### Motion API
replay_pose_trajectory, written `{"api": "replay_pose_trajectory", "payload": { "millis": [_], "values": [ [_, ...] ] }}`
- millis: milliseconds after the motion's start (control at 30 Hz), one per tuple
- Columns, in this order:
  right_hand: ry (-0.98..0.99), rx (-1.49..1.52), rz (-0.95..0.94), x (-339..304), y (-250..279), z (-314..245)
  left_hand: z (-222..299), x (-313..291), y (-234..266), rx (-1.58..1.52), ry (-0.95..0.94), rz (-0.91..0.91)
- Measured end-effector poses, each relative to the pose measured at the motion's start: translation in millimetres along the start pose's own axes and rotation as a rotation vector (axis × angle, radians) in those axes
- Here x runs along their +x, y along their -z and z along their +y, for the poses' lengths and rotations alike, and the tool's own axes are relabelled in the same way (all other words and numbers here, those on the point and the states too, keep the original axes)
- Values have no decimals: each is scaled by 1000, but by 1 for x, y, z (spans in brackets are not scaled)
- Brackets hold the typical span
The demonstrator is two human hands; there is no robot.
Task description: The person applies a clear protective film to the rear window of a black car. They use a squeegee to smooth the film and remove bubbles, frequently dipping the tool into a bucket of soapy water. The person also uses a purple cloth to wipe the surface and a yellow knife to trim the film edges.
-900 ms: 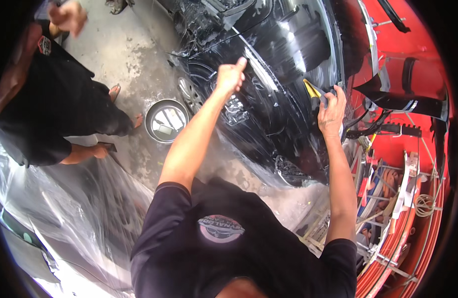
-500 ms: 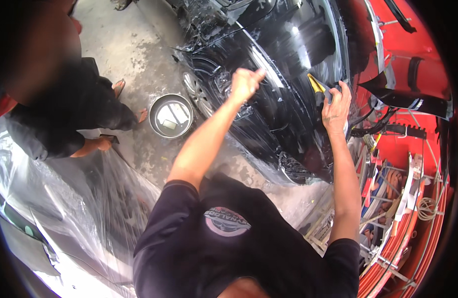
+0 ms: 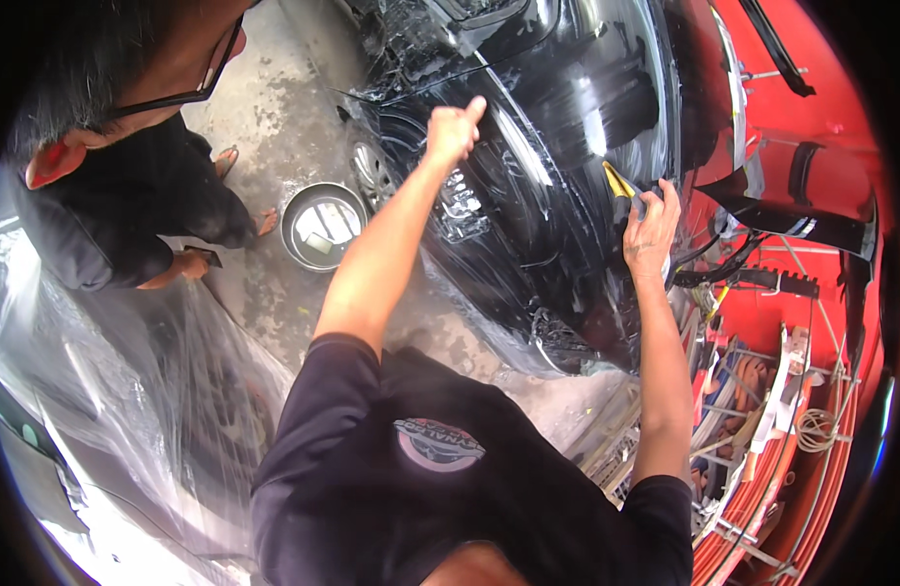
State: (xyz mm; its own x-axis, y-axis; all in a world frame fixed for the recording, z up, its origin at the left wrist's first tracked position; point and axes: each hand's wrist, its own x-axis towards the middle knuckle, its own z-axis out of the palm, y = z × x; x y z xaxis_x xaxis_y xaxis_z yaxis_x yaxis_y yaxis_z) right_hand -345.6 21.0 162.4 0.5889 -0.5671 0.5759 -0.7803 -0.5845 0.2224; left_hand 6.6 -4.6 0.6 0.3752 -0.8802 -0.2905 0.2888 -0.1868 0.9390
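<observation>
Below and ahead of me is a black car body (image 3: 557, 210), wet and streaked with whitish smears. My left hand (image 3: 453, 132) is curled over its left part, thumb sticking out; nothing shows in the fingers. I cannot tell whether it touches the panel. Farther right, my right hand (image 3: 652, 230) has its fingers bent around a folded yellow-and-grey sheet (image 3: 618, 182), perhaps sandpaper, held against the panel. Part of the sheet is hidden by the fingers.
A round pan of water (image 3: 323, 227) with a pale block in it stands on the concrete floor. To the left, a person (image 3: 108, 225) holds a dark flat object (image 3: 208, 256). Clear plastic sheeting (image 3: 167, 391) covers something there. Red panels (image 3: 762, 283) and racked hoses are at right.
My left hand has moved left and slightly farther away across the car. The right hand stays on the sheet at nearly the same spot. At left, the other person's head has come into view.
</observation>
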Motion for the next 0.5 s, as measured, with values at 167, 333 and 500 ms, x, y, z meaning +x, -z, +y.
{"api": "replay_pose_trajectory", "payload": {
  "millis": [167, 333, 500],
  "values": [
    [20, -9, 4, 4, -1, -2, 2, 16, -13, 117, -81, 102],
    [7, -40, -3, -8, 5, 0, -25, -82, -56, 165, -188, -159],
    [-10, -31, 1, -7, 2, 1, -112, -198, -93, 123, 35, -741]
  ]
}}
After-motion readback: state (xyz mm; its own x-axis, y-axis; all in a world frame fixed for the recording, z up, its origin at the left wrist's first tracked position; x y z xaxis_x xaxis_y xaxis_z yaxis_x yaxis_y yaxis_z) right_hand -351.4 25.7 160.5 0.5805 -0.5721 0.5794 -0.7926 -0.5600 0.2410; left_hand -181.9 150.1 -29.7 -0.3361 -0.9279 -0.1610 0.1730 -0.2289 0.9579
